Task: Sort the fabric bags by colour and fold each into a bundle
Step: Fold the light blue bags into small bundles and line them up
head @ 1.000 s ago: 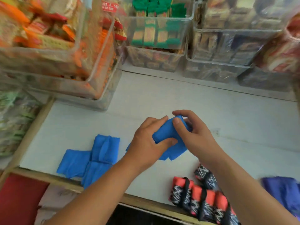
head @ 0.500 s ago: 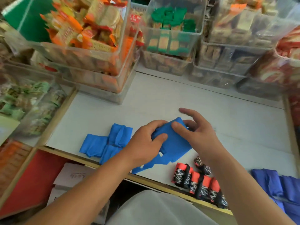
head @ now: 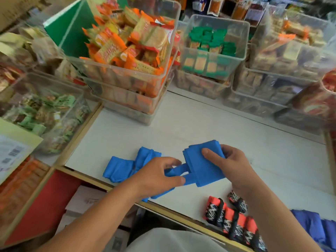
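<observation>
A folded blue fabric bag (head: 203, 165) lies over the white counter (head: 209, 128) in front of me. My right hand (head: 229, 163) grips its folded body, thumb on top. My left hand (head: 158, 174) pinches the bag's blue handle straps, which stretch out to the left. Folded blue bundles (head: 127, 164) lie to the left on the counter, partly behind my left hand. Several red and black patterned bundles (head: 231, 217) sit in a row at the front right edge. Dark blue fabric (head: 312, 226) lies at the far right corner.
Clear plastic bins of snack packets line the back: orange packs (head: 131, 51), green packs (head: 211, 48), others at right (head: 283, 70). More bins (head: 40, 110) stand on the left past a wooden edge. A red panel (head: 41, 206) sits below the counter front.
The hands have drawn apart: the right keeps the folded body while the left has pulled the handle straps out leftward. The view has tilted up, showing more bins.
</observation>
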The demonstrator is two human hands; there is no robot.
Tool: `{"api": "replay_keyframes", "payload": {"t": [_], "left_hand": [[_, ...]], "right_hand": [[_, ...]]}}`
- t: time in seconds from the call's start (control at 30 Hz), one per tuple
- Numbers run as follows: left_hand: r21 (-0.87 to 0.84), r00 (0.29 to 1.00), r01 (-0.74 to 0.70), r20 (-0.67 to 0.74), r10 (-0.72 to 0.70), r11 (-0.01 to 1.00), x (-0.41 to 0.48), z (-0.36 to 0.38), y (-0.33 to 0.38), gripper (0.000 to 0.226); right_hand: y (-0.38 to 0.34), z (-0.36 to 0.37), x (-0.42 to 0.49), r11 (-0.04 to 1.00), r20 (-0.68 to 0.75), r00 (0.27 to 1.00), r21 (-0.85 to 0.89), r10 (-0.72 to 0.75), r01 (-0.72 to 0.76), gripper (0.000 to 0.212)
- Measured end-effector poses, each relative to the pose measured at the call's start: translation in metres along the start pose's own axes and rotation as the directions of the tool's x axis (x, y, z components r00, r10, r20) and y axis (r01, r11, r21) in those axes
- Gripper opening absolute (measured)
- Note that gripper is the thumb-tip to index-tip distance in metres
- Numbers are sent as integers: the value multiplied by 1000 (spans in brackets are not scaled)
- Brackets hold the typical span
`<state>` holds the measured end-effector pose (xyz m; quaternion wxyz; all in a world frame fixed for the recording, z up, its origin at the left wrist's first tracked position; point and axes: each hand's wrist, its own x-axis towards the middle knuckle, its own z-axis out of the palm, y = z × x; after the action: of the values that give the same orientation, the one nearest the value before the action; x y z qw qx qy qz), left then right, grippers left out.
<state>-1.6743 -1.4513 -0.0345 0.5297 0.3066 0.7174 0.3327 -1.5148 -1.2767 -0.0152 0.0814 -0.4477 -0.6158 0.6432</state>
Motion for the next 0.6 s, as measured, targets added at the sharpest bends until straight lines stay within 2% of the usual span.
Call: {"api": "replay_keyframes", "payload": {"t": [0.07,0.2,0.23,0.3,0.33,0.4,0.5,0.6], "left_hand": [[-28,1000,-5,-15,5,1000,-2,-2,-4,17],[-175,993,54,-97,-72,983,-3,-9,-8,12],[-196,993,60,-92,-79,979,-4,-10,-8,13],[-226,992,66,-86,-87,972,-5,-11,-4,34],[-232,992,85,-76,-105,969,-5,-11,-2,41],[-185,990,123,-44,-133,975,-3,-9,2,40],[-67,990,139,-20,-140,988,-3,-7,11,10],[-151,991,129,-15,-132,980,-2,-13,8,15]], "right_hand": [[0,4,5,1000,7,1000,-9,-6,6,26],[3,10,10,999,17,999,-3,-34,34,31],[4,8,10,999,15,999,-8,-40,41,29],[6,2,9,998,34,998,-30,-55,56,21],[6,0,9,997,53,997,-49,-63,66,19],[5,-1,9,993,79,993,-73,-83,88,18],[1,-5,11,989,62,991,-75,-121,126,16],[0,-15,14,987,20,988,-57,-152,153,16]]}}
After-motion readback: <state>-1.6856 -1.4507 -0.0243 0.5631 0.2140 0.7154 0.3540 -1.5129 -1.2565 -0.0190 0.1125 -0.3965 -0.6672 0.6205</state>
